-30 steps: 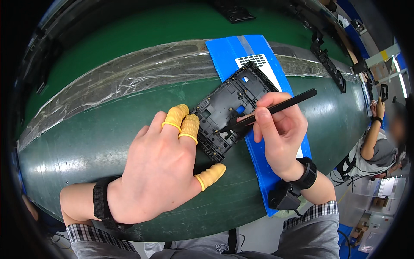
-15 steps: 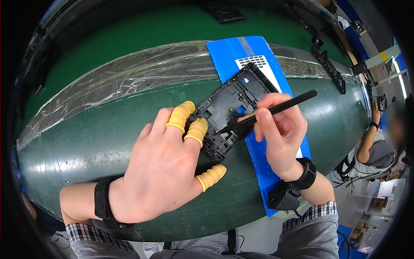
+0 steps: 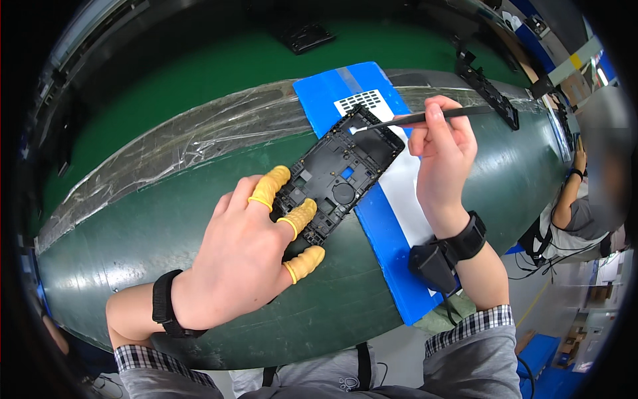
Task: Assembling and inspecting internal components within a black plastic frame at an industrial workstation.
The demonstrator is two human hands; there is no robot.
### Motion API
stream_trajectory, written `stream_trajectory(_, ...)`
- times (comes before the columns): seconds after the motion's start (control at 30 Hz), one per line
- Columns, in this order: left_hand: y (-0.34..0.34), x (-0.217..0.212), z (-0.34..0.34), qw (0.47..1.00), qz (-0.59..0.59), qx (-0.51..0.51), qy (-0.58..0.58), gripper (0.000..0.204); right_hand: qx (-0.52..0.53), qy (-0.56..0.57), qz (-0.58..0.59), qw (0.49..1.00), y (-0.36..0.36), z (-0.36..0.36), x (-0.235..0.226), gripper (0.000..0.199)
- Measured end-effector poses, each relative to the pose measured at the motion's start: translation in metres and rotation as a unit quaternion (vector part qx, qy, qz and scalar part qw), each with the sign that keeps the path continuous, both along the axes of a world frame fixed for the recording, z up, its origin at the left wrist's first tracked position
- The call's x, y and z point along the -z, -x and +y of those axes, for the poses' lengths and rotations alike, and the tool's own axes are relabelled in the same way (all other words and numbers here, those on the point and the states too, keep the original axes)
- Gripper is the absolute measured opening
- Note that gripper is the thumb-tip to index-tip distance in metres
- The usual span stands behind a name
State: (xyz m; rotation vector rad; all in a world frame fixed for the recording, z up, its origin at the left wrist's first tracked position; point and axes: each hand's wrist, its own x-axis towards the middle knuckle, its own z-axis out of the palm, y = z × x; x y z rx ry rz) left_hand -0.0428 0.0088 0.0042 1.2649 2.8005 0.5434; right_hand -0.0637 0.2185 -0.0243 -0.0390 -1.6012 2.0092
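Note:
My left hand, with yellow finger cots on the thumb and two fingers, grips the near left end of a black plastic housing. The housing lies tilted, partly over a blue board, and has ribs, small openings and a dark round disc inside. Between thumb and fingers, my right hand pinches slim black tweezers. Their tip is over the far end of the housing, beside a small white spot; whether this is a loose piece or paper seen through an opening I cannot tell.
White sheets with a grid of dark labels lie on the board. Clear film runs across the green table. Black plastic parts lie beyond, and a long black frame at the far right. A person is at the right.
My right hand and the tweezers have moved from the near end of the housing to its far end. The round disc has come into sight. The left hand keeps its grip.

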Motion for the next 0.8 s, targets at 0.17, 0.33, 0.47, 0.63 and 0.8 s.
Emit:
stream_trajectory(0.17, -0.006, 0.002, 0.008, 0.998, 0.035, 0.007, 0.046, 0.039, 0.01, 0.008, -0.018, 1.0, 0.014, 0.017, 0.011, 0.012)
stream_trajectory(0.33, -0.007, -0.02, -0.001, 0.989, 0.06, 0.028, 0.13, 0.052, -0.023, 0.103, -0.079, 0.991, 0.026, 0.033, 0.017, 0.013)
stream_trajectory(0.47, -0.02, -0.015, -0.03, 0.993, -0.107, -0.051, -0.008, 0.097, -0.003, 0.11, -0.066, 0.992, 0.027, 0.036, 0.019, 0.013)
stream_trajectory(0.63, -0.047, 0.007, -0.035, 0.984, -0.129, -0.101, -0.062, 0.117, -0.001, 0.111, -0.053, 0.992, 0.03, 0.034, 0.021, 0.013)
stream_trajectory(0.8, -0.049, 0.023, -0.033, 0.972, -0.112, -0.159, -0.132, 0.118, 0.001, 0.128, -0.058, 0.99, 0.03, 0.034, 0.021, 0.011)
